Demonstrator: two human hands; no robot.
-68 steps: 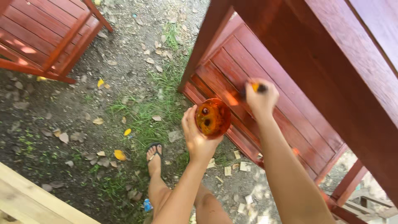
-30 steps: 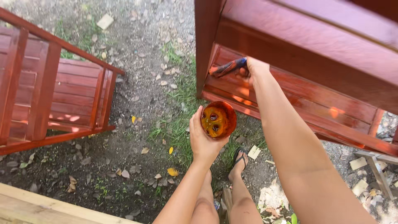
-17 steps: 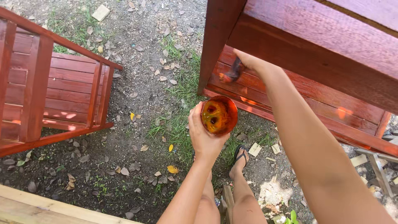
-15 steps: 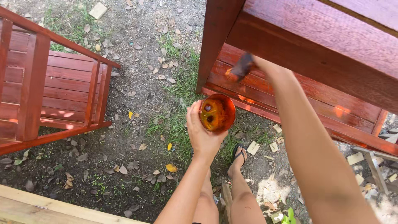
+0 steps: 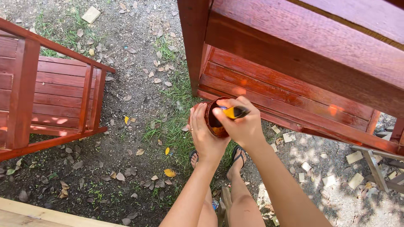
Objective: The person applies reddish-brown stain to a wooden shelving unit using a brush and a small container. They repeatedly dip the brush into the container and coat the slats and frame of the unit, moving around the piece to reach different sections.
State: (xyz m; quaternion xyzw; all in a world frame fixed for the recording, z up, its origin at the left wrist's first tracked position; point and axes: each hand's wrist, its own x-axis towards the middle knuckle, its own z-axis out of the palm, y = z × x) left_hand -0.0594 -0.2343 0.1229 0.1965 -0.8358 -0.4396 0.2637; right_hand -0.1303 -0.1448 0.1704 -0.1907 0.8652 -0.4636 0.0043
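My left hand (image 5: 205, 136) cups a small round container (image 5: 213, 120) stained dark red-brown, tilted toward my right side. My right hand (image 5: 240, 122) grips a paintbrush (image 5: 234, 112) with a yellow and dark handle; its bristle end is down inside the container and hidden. Both hands meet at the middle of the view, just below the lower slats of a red-brown stained wooden frame (image 5: 294, 63). My legs and feet in dark sandals (image 5: 238, 156) stand on the ground beneath.
A second red stained slatted wooden piece (image 5: 50, 101) lies at the left on gravel and soil with dry leaves and a grass patch (image 5: 174, 126). A pale unstained board (image 5: 25, 212) crosses the bottom left. Wood offcuts (image 5: 353, 157) litter the right.
My right hand has come down from the wooden frame's slats to the container, bringing the brush into it. The left hand has tilted the container toward the brush.
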